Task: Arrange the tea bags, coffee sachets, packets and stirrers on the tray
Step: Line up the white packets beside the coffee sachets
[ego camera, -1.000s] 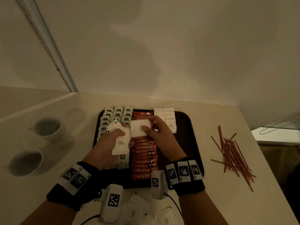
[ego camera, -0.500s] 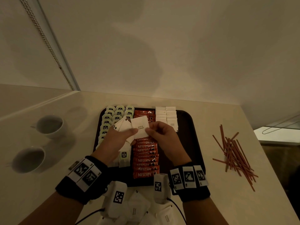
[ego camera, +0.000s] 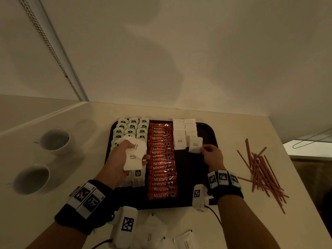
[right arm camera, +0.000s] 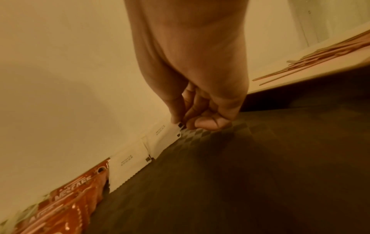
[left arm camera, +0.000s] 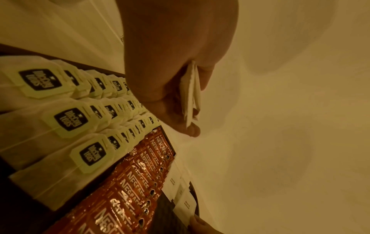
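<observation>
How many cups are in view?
2, both on the counter left of the tray: the farther cup and the nearer cup. Neither wrist view shows any.

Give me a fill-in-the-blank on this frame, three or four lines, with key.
1. The right hand pinches one white ___ packet.
2. The left hand holds a bunch of packets above the ___ bags.
3. The stirrers lie on the counter, ___ the tray.
4. The sachets read ___.

Missing: sugar; tea; off; Nescafe
</observation>
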`<state>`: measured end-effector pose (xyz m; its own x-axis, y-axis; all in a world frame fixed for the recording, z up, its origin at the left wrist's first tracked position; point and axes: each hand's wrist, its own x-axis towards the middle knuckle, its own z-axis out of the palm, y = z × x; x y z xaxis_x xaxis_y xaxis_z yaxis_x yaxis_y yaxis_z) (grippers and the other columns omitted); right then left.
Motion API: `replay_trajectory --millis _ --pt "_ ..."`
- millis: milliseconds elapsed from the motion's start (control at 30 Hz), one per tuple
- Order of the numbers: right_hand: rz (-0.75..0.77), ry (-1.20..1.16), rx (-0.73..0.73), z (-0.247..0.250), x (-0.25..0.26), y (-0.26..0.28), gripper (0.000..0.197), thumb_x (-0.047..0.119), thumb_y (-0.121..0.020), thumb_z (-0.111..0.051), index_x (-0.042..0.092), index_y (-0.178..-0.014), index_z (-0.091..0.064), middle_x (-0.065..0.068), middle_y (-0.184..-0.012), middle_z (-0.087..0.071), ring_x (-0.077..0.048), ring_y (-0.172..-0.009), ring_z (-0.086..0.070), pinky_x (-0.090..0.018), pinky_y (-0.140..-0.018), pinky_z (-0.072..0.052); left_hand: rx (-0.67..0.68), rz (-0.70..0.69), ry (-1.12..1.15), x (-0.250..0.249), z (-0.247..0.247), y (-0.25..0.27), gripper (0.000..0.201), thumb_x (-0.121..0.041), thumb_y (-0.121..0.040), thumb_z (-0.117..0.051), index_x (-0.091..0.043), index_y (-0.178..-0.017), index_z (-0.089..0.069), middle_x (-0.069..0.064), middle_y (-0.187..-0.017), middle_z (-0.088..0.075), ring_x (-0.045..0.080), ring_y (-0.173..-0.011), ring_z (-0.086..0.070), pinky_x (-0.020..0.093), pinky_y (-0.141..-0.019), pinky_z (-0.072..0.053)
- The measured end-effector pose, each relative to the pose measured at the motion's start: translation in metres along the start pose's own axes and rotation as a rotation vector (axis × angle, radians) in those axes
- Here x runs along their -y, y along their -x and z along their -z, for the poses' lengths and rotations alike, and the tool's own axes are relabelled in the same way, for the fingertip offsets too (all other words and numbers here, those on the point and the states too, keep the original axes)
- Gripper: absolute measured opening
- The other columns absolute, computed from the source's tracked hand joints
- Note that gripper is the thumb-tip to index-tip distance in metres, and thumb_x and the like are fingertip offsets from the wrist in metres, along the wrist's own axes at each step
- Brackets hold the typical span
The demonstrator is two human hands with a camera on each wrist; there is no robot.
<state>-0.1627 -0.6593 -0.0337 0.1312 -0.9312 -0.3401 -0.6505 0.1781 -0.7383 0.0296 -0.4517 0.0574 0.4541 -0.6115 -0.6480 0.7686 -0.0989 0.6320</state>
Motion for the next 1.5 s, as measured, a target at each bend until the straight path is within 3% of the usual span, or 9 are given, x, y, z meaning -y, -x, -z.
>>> replay_trajectory --millis 367,667,733,800,900,1000,1233,1367,1500 --pt "0.033 0.137 -0.033 -0.01 0.007 -0.014 0.026 0.019 -0.09 -0.06 0.005 -0.11 -0.066 -0.012 -0.114 -0.065 -0.026 -0.107 -0.058 -0.034 -0.093 -0.044 0.019 0.06 -0.088 0.003 0.011 -0.008 0.015 -0.015 -0.097 -0.043 -0.02 -0.101 -0.056 0.008 -0.076 -0.074 0.029 -0.069 -0.071 0.042 -0.056 -0.058" --pt "0.124 0.125 -0.118 -0.009 0.026 -0.001 0.023 0.025 -0.089 -0.062 0.005 -0.101 -0.062 -0.009 -0.102 -0.065 -0.024 -0.098 -0.06 -0.024 -0.074 -0.039 0.071 0.018 -0.2 0.001 0.006 -0.004 0.012 -0.019 -0.097 -0.047 -0.018 -0.105 -0.056 0.015 -0.074 -0.072 0.029 -0.06 -0.068 0.034 -0.041 -0.051" --pt "0.252 0.052 0.044 -0.011 0.047 0.022 0.019 0.028 -0.091 -0.059 0.012 -0.102 -0.061 0.003 -0.096 -0.063 -0.015 -0.093 -0.061 -0.018 -0.068 -0.042 0.077 -0.014 -0.235 0.001 0.003 -0.004 0.01 -0.015 -0.095 -0.052 -0.019 -0.103 -0.057 0.017 -0.075 -0.07 0.029 -0.058 -0.066 0.033 -0.039 -0.05" --pt "0.353 -0.05 0.386 -0.015 0.073 0.054 0.019 0.03 -0.092 -0.056 0.016 -0.104 -0.06 0.009 -0.095 -0.063 -0.006 -0.089 -0.063 -0.016 -0.068 -0.047 0.108 -0.059 -0.272 0.002 0.0 -0.005 0.012 -0.012 -0.093 -0.055 -0.02 -0.102 -0.058 0.014 -0.074 -0.069 0.026 -0.056 -0.065 0.032 -0.038 -0.05" --pt "0.38 -0.231 0.691 -0.023 0.095 0.087 0.023 0.026 -0.09 -0.059 0.018 -0.112 -0.061 0.004 -0.099 -0.066 -0.015 -0.094 -0.066 -0.029 -0.08 -0.057 0.121 -0.118 -0.337 0.004 -0.005 -0.005 0.02 -0.016 -0.089 -0.062 -0.019 -0.109 -0.059 0.014 -0.082 -0.07 0.025 -0.057 -0.065 0.031 -0.041 -0.05" --pt "0.447 -0.243 0.617 -0.03 0.096 0.097 0.019 0.017 -0.089 -0.062 0.017 -0.108 -0.063 0.001 -0.096 -0.067 -0.017 -0.091 -0.065 -0.031 -0.081 -0.056 0.086 -0.163 -0.319 0.002 -0.008 -0.004 0.017 -0.018 -0.087 -0.064 -0.022 -0.103 -0.059 0.012 -0.08 -0.07 0.023 -0.056 -0.064 0.028 -0.041 -0.05" --pt "0.256 -0.449 0.631 -0.029 0.083 0.105 0.018 0.014 -0.086 -0.065 0.004 -0.101 -0.062 -0.01 -0.099 -0.069 -0.023 -0.086 -0.068 -0.036 -0.079 -0.057 0.013 -0.243 -0.327 0.001 -0.002 -0.007 0.022 0.0 -0.082 -0.067 -0.019 -0.091 -0.061 0.013 -0.081 -0.068 0.022 -0.056 -0.065 0.026 -0.038 -0.05" --pt "0.184 -0.521 0.639 -0.025 0.074 0.109 0.011 0.007 -0.088 -0.061 0.005 -0.099 -0.064 -0.006 -0.096 -0.07 -0.017 -0.082 -0.069 -0.028 -0.075 -0.057 0.034 -0.22 -0.341 0.003 -0.002 -0.009 0.017 -0.004 -0.084 -0.066 -0.017 -0.095 -0.062 0.013 -0.081 -0.069 0.019 -0.052 -0.066 0.025 -0.039 -0.049" --pt "0.228 -0.415 0.593 -0.021 0.071 0.106 0.014 0.006 -0.089 -0.06 0.013 -0.096 -0.069 -0.006 -0.1 -0.069 -0.02 -0.093 -0.067 -0.036 -0.084 -0.056 0.079 -0.197 -0.399 0.006 -0.002 -0.011 0.008 -0.012 -0.085 -0.066 -0.018 -0.09 -0.066 0.01 -0.078 -0.07 0.021 -0.058 -0.065 0.026 -0.042 -0.05"
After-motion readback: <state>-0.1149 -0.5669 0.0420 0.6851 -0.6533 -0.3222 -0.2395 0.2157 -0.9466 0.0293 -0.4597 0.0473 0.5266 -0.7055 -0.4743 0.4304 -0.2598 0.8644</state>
